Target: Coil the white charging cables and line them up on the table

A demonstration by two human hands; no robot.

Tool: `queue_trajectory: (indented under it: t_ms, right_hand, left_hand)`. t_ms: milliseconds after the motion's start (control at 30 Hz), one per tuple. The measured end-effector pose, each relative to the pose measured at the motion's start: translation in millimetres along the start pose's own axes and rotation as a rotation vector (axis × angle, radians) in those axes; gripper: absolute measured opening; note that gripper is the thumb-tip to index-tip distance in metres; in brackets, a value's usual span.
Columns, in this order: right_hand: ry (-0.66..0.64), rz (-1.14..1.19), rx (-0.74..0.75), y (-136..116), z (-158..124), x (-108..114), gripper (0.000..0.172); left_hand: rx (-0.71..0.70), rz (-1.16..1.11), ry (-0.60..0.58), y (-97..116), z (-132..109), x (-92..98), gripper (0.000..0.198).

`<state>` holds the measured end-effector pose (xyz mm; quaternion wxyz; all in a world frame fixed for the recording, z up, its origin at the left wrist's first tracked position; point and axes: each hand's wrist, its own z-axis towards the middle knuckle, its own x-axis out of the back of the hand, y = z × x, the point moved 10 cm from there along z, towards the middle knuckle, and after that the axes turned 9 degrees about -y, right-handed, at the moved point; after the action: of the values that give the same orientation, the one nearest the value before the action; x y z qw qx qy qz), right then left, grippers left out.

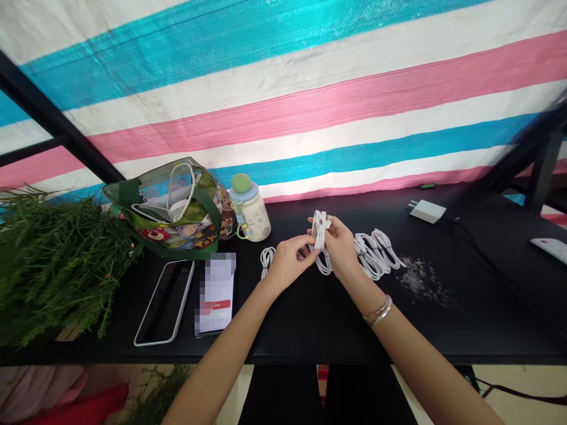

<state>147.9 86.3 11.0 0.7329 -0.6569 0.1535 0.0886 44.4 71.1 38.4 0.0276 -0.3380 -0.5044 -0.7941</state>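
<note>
A coiled white cable [319, 230] is held up off the black table between my two hands. My left hand [290, 258] pinches its lower left side with thumb and finger. From the right, my right hand [340, 243] grips the same coil, its fingers partly behind it. On the table just left of my left hand lies another white coil [266, 260], partly covered by that hand. Several more bundled white cables [376, 254] lie to the right of my right hand. Part of one further coil [324, 264] shows below the held one, between my hands.
Left on the black table [310, 330] are green foliage [57, 265], a patterned bag [177, 218], a bottle [254, 218], a white-edged phone [163, 304] and a lit phone [216, 295]. Right are white crumbs [420, 280], a white charger [427, 211] and a white object [551, 249].
</note>
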Motion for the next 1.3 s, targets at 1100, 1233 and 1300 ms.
queue_trajectory:
  t_ms: [1100,1233,1300]
  right_hand:
    - [-0.05,-0.008,0.026,-1.3,2.1,-6.6,0.035]
    - [-0.111,-0.021,0.047,-4.8,2.4,-11.2,0.036]
    - [-0.124,-0.031,0.054,-6.3,1.8,-12.7,0.038]
  left_hand:
    - [0.089,-0.301,-0.058,-10.9,0.2,-5.8,0.013]
    - [0.103,-0.411,-0.09,-13.5,-0.3,-11.4,0.016]
    - [0.11,-0.484,-0.101,-14.4,-0.5,-14.0,0.017]
